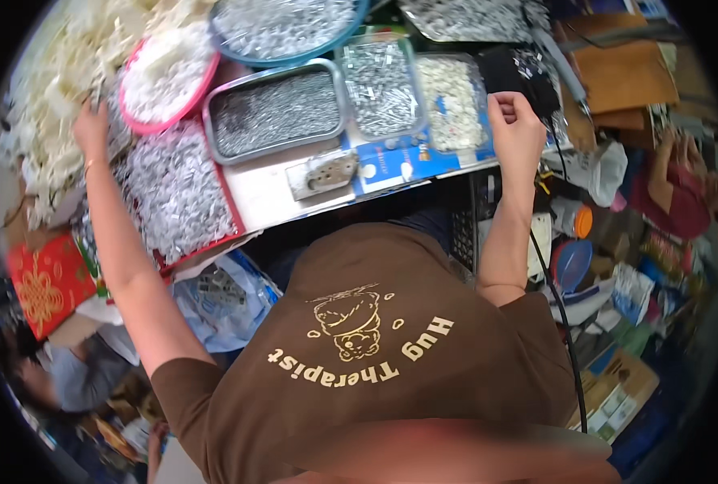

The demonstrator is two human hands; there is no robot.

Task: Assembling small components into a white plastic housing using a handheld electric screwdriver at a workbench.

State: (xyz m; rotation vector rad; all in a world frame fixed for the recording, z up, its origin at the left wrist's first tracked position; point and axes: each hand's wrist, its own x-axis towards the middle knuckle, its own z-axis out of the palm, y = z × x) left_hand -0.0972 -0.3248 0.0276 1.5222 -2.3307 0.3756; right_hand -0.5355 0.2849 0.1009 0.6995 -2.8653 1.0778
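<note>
At the far left, my left hand [92,129] reaches to a large heap of cream-white plastic pieces [52,64]. Its fingers look closed; a thin greyish bit shows at the fingertips, too small to name. My right hand [520,133] is raised at the table's right side with thumb and fingers pinched together; what they hold, if anything, cannot be made out. Just beyond it lies a black cloth-like item [501,74]. Left of it stands a clear tub of small cream parts [453,105]. A small metal block with holes [331,173] lies at the table's front edge.
A metal tray [207,121] of small metal pins, a pink basin [125,109] of white parts, a blue-rimmed basin [274,61] and a clear box [381,89] of metal pieces crowd the table. A red-edged tray [236,218] sits left. A black cable [565,323] hangs right.
</note>
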